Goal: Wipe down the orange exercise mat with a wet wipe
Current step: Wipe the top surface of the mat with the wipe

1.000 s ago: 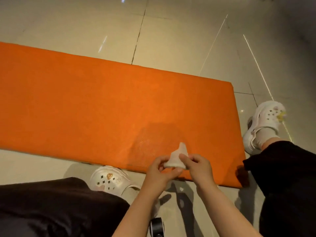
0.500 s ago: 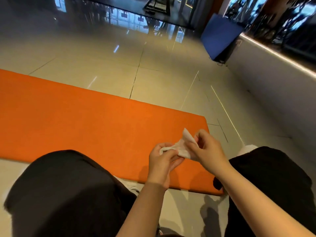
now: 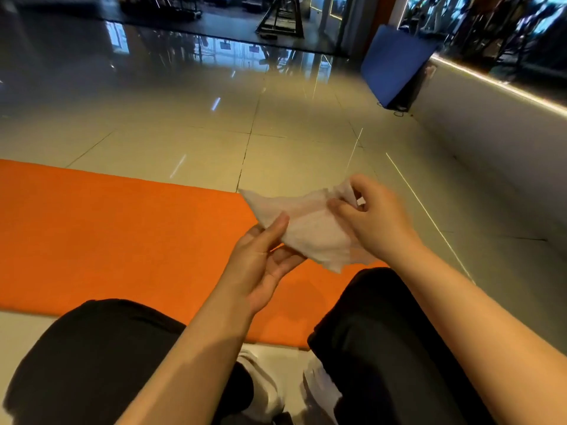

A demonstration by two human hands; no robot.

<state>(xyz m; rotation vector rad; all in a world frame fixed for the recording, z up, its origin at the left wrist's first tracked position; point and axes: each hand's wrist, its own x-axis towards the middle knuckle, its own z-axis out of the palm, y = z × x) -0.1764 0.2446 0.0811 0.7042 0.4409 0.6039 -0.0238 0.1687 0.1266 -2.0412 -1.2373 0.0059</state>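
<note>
Wet wipe (image 3: pixel 310 228) pinched btwn both hands, above mat (image 3: pixel 122 234)

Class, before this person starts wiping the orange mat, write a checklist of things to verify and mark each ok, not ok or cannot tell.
1. Wet wipe in hand: ok, the left hand and right hand both have a grip on it.
2. Wipe opened out: ok, partly spread, though creased.
3. Wipe touching the orange exercise mat: not ok, held in the air above it.
4. Mat lying flat on the floor: ok.
5. Wipe wet enough: cannot tell.
</note>
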